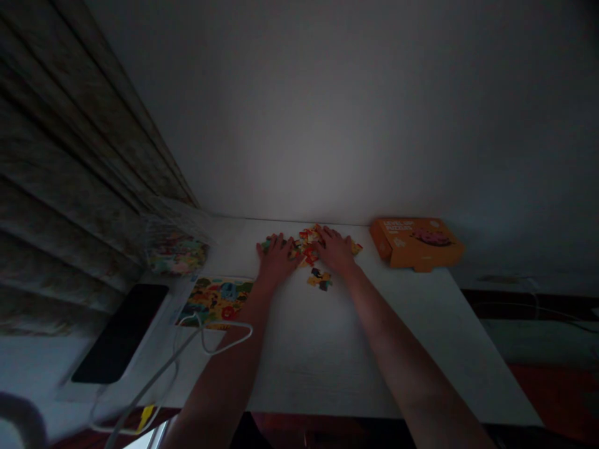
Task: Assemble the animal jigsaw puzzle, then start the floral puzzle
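Both hands lie on a heap of colourful jigsaw puzzle pieces (pixel 309 254) near the back of the white table. My left hand (pixel 277 259) rests palm down on the heap's left part, its fingers spread. On the right part, my right hand (pixel 336 249) also lies flat with fingers apart. Some pieces under both palms are hidden. A few joined or overlapping pieces (pixel 320 279) sit a little nearer to me, between the wrists. To the left, partly behind my left forearm, is a picture card (pixel 215 299) with cartoon animals.
An orange puzzle box (pixel 418 242) stands at the back right by the wall. At left lie a black phone (pixel 121 333), a white cable (pixel 163 368) and a clear plastic bag (pixel 175 246) with a printed picture. A patterned curtain (pixel 70 174) hangs along the left side.
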`<state>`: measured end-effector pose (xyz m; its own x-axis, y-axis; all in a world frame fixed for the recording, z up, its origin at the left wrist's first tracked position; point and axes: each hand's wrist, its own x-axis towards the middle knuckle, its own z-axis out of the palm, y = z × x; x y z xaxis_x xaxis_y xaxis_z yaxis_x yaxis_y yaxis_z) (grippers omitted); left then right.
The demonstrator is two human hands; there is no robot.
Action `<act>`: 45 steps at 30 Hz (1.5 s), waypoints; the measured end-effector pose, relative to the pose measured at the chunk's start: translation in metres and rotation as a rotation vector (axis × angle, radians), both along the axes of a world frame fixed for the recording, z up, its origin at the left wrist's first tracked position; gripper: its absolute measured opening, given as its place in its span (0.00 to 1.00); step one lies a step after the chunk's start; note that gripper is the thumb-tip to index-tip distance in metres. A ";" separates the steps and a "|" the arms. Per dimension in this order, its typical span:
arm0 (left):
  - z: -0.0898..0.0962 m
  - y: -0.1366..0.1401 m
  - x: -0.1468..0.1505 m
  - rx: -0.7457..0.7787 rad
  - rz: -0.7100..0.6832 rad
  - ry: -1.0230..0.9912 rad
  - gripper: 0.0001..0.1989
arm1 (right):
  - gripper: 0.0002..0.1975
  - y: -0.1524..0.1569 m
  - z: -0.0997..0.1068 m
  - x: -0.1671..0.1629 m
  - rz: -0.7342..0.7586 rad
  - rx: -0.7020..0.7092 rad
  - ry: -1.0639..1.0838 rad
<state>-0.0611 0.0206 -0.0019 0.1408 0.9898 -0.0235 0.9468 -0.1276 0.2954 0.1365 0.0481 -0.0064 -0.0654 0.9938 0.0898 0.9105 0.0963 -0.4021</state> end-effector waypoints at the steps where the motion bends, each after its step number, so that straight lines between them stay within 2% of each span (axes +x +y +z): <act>1: 0.002 0.001 -0.002 -0.008 0.041 0.014 0.33 | 0.25 0.001 0.000 0.004 0.003 0.011 -0.006; 7: 0.009 0.004 -0.004 0.011 0.223 0.074 0.28 | 0.20 0.000 -0.011 0.037 -0.010 0.145 0.088; 13: 0.007 0.008 -0.004 0.073 0.275 0.085 0.27 | 0.21 0.008 -0.021 0.046 -0.041 0.202 0.143; 15: 0.006 0.005 0.003 0.096 0.214 0.067 0.28 | 0.20 0.013 -0.022 0.043 -0.055 0.207 0.153; 19: 0.002 -0.012 0.033 0.133 -0.095 0.025 0.31 | 0.20 0.022 -0.022 0.037 -0.011 0.229 0.251; 22: 0.000 -0.026 0.051 0.141 -0.278 0.004 0.38 | 0.21 0.023 -0.016 0.038 0.006 0.253 0.374; 25: -0.001 -0.032 0.056 0.119 -0.374 -0.007 0.45 | 0.23 0.017 -0.007 0.046 -0.069 0.313 0.454; 29: -0.001 -0.029 0.052 0.052 -0.447 -0.011 0.37 | 0.25 -0.003 -0.001 0.059 -0.138 0.364 0.470; 33: -0.003 -0.023 0.049 0.071 -0.411 -0.012 0.30 | 0.25 -0.022 -0.008 0.060 -0.151 0.394 0.430; 37: -0.005 -0.019 0.045 0.077 -0.352 -0.013 0.29 | 0.21 -0.032 -0.012 0.053 -0.096 0.420 0.388; 42: -0.005 -0.010 0.036 0.092 -0.294 -0.069 0.28 | 0.18 -0.040 -0.006 0.043 -0.016 0.400 0.397; 45: -0.001 -0.001 0.023 0.132 -0.147 -0.135 0.23 | 0.19 -0.044 -0.002 0.038 -0.019 0.353 0.485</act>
